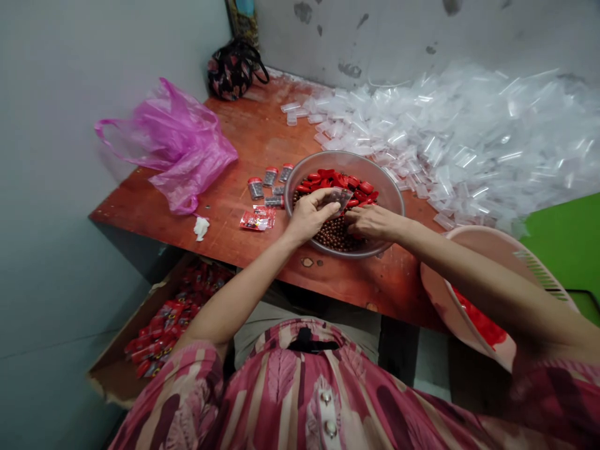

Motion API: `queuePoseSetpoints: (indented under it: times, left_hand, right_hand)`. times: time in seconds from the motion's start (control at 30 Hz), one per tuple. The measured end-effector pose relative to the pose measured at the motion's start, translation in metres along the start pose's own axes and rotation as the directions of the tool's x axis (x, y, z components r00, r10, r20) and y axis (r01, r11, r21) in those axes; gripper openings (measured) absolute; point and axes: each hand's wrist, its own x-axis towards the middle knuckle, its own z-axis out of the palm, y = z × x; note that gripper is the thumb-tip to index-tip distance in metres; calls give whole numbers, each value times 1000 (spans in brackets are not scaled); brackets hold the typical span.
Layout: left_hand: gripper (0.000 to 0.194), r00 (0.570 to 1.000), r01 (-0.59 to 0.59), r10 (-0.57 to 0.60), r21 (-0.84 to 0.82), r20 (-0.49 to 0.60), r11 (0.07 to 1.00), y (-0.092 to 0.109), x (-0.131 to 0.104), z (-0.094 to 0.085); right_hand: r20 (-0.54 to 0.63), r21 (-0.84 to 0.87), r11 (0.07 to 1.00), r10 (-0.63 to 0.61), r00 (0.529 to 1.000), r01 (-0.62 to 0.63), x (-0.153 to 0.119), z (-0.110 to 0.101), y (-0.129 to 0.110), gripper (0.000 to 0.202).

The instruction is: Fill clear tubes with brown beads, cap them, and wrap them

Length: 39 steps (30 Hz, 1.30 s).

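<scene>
My left hand holds a small clear plastic container, tilted over a translucent grey basin. Inside the basin lie many brown round beads, with red plastic caps heaped toward its far side. Just right of the container, my right hand reaches down to the beads with its fingers drawn together; whatever they grip is hidden. Left of the basin stand and lie several filled containers with red lids. Red printed packets rest in front of them.
A large heap of clear empty containers covers the table's back right. A pink plastic bag and a crumpled tissue lie left. A pink basket with red pieces is at right. Below left, a cardboard box holds red-and-dark items.
</scene>
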Motion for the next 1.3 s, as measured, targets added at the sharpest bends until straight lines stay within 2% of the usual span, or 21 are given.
queuePoseSetpoints:
  times: [0.13,0.17,0.2,0.23,0.27,0.3,0.33,0.37,0.4,0.43,0.47,0.53,0.67,0.73,0.8,0.87,0.9,1.0,1.07,1.17,1.3]
  left_hand:
    - [41,998,63,-60,-99,29,993,6,0,-1]
    - [41,996,86,-82,-126,36,988,8,0,-1]
    - [41,994,104,-99,-146,43,984,10,-1,0]
    - [40,992,118,-111,-159,52,980,11,-1,0]
    - [40,991,126,-117,-163,64,979,12,-1,0]
    - [40,990,128,-116,-158,80,979,12,-2,1]
    - [40,989,125,-111,-147,98,981,11,-2,1]
    - [41,988,118,-103,-135,113,984,11,-1,1]
    - [42,988,110,-95,-126,124,986,10,-1,1]
    - [43,988,101,-85,-125,126,987,8,-1,1]
    - [43,990,89,-74,-129,118,988,7,0,1]
    - [43,995,60,-48,-138,89,989,5,1,0]
    - [38,995,2,4,-58,100,998,5,1,-1]
    - [37,992,-11,15,-38,127,999,6,-1,-1]
    - [37,990,-15,23,-58,139,998,8,-2,-2]
    - [38,989,-21,32,-76,145,997,8,-3,-2]
    - [38,988,-22,33,-73,153,997,8,-3,-3]
    - [37,985,-38,42,-25,168,999,4,-1,-4]
    - [35,984,-84,78,33,159,996,0,0,-4]
    - [34,979,-149,127,128,162,980,-2,1,-5]
    - [33,981,-189,172,231,91,955,-2,1,-4]
  right_hand:
    - [-98,-70,997,-31,995,24,2,0,-2,20]
    - [-117,-43,999,12,993,-17,1,0,-2,18]
    - [-138,13,995,104,985,-103,-1,-1,-1,16]
    - [-163,102,969,238,957,-224,-3,-2,0,17]
    - [-191,227,908,395,899,-351,-5,-3,1,19]
    - [-220,379,812,545,809,-444,-6,-4,1,22]
    - [-240,539,698,663,709,-471,-7,-6,0,25]
    - [-254,688,589,742,620,-424,-7,-9,-2,29]
    - [-261,807,496,786,561,-320,-7,-12,-5,34]
    - [-264,887,420,803,534,-192,-7,-15,-10,38]
    - [-260,934,350,806,533,-74,-6,-19,-15,41]
    - [-225,972,227,789,571,69,-6,-25,-25,42]
    - [-129,989,58,780,612,134,-7,-29,-35,37]
    - [-108,989,18,773,625,149,-9,-28,-34,38]
    - [-150,987,80,764,627,139,-13,-30,-30,36]
    - [-254,962,258,740,622,87,-20,-37,-25,37]
    - [-309,928,370,704,639,41,-25,-42,-23,41]
    - [-380,720,685,520,765,-108,-36,-59,-19,48]
    - [-352,550,818,410,841,-168,-39,-68,-19,46]
    - [-310,367,904,340,888,-218,-36,-75,-20,46]
    - [-340,269,927,347,874,-263,-38,-74,-18,37]
